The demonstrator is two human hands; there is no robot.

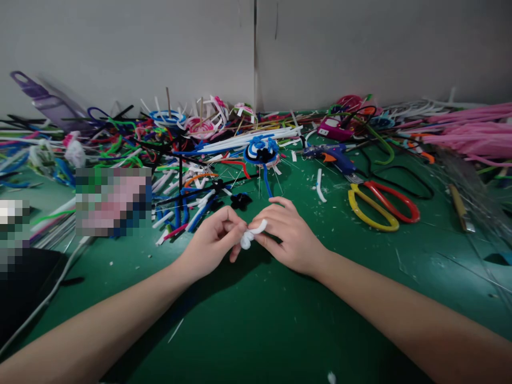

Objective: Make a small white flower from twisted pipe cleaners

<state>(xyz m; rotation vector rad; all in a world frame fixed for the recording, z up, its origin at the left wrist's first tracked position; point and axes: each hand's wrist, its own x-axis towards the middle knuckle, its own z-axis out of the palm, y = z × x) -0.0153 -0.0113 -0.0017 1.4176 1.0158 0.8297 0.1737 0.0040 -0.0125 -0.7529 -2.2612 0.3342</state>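
Between my two hands is a small white fuzzy pipe cleaner (246, 241), bent into loops with one curved end sticking out to the right. My left hand (218, 240) pinches it from the left between thumb and fingers. From the right, my right hand (290, 234) closes on the same piece, its thumb below and fingers above. Fingers cover part of the loops. Just beyond the hands lie a blue, white and black pipe-cleaner coil (261, 151) with a blue stem and a small black flower shape (241, 201).
Scissors with yellow and red handles (394, 205) and a blue glue gun (340, 160) lie to the right. Piles of coloured pipe cleaners (168, 144) line the back, with a purple bottle (56, 106) at the left. A white cable (60, 282) crosses a black object (28, 293).
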